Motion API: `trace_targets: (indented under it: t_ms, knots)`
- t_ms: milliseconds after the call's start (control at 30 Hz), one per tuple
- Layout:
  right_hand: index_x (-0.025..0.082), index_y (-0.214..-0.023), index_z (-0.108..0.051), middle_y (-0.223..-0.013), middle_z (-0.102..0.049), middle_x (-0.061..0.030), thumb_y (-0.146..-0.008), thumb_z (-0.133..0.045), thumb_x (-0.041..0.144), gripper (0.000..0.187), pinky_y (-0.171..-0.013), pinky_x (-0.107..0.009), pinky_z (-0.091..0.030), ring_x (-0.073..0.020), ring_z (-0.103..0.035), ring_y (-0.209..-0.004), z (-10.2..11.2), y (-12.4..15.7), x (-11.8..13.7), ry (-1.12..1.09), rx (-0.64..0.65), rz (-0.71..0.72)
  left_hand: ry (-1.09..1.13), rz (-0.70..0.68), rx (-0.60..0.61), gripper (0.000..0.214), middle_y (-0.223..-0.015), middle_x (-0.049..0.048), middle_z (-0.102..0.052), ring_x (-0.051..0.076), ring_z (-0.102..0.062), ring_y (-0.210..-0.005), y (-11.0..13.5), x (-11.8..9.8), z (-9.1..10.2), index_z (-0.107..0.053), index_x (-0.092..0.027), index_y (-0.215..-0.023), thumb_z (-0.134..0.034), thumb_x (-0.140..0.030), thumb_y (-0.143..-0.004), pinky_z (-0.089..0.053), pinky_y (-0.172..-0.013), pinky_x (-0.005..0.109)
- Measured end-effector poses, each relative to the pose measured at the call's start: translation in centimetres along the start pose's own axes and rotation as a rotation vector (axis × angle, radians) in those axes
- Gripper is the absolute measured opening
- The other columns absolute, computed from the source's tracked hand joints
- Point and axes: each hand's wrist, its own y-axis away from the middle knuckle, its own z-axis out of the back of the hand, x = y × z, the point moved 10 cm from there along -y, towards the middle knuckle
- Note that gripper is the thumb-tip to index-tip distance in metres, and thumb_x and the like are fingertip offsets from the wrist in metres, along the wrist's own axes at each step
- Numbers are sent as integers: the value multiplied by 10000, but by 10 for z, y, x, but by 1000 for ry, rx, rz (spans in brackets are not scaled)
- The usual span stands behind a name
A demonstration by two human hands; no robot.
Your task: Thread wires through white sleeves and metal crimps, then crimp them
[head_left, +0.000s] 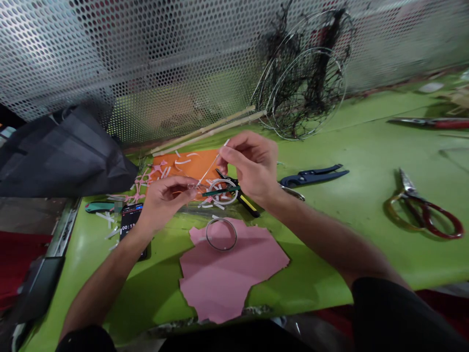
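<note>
Head view. Left hand [166, 203] and right hand [251, 164] work together above the centre of the frame, over a bright green table [366, 239]. A thin white strip [209, 168] runs diagonally between them. The right thumb and forefinger are pressed together on its upper part. Its lower end reaches the left fingertips [192, 189], but whether they are clamped on it cannot be told.

Just below the hands lies a white ring [223, 191], on black-and-yellow pliers [240, 198] under the right hand. Left of it, an orange sheet [192, 166] carries white scraps [183, 161]; pink cut pieces [146, 178] lie at its left edge. Nearest the left wrist, at lower left, is a smartphone [131, 222] showing a timer. A green-handled tool [98, 207] lies at its upper left.

Lower centre: a torn pink sheet [227, 278] bears a thin wire ring [221, 234]. Right of the hands lie blue-handled pliers [313, 177]; at far right, red-handled scissors [427, 212]. A red-handled tool [439, 123] lies at upper right. Along the top, wire hoops tangled with black netting [304, 73] lean against a perforated metal sheet [110, 49], with bamboo sticks [208, 129] beside them. A black bag [54, 156] sits at left.
</note>
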Motion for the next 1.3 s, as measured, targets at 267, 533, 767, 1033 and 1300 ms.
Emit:
trace_targets:
  t_ms: [267,533,767,1033,1300]
  knots:
    - [236,-768,-652,-651,-666,37,-833,-836,398,253,-482,-249,-513,-93,-597,-525,0,2,1,-8,0,32,-76,-26,-43,129,-857,36,-811,126,-704,-668,0,-2,1,-796,-209,-817,-847,-279,-721,-610,-609,241]
    - [239,-770,-674,-642,-682,38,-845,-831,313,190,-482,-244,-505,-96,-612,-521,-1,3,7,-70,4,67,-103,-33,-35,141,-744,19,-766,89,-627,-580,-1,-2,2,-739,-188,-720,-816,-295,-769,-553,-563,205]
    - [239,-776,-646,-647,-659,36,-831,-826,443,278,-487,-258,-522,-100,-594,-531,2,3,3,36,-30,34,-173,-70,-44,114,-819,34,-791,111,-662,-645,0,-5,2,-765,-200,-772,-785,-310,-792,-560,-595,226]
    - [241,-773,-652,-647,-657,37,-840,-822,429,261,-490,-253,-518,-95,-593,-529,1,3,5,20,-19,46,-176,-107,-42,104,-825,25,-778,106,-653,-650,1,-6,2,-772,-206,-792,-788,-308,-798,-543,-584,215]
    - [235,-764,-652,-640,-665,37,-842,-816,409,251,-490,-251,-517,-97,-596,-532,2,3,2,13,-24,33,-262,-145,-39,104,-854,38,-777,116,-668,-702,3,-14,-1,-755,-194,-807,-720,-276,-860,-533,-602,208]
